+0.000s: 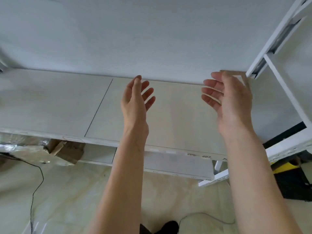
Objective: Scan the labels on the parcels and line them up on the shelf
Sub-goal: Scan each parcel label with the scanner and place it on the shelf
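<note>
While over shelf (pixel 55 105), L hand (pixel 135 100) & R hand (pixel 228 102) hold nothing.

Both hands hover over the shelf (pixel 50 102) — left hand (pixel 135 100) left of right hand (pixel 231 102).

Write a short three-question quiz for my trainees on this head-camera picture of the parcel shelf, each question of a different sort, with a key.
1. True or false: the left hand grips a parcel.
2. Where does the silver-wrapped parcel lie?
A. on the upper shelf board
B. on the level below that board
C. in the right hand
3. Fill in: the number printed on the shelf's front edge near the right forearm reads ___.

Key: 1 false, both hands are open and hold nothing; 2 B; 3 207.
</note>
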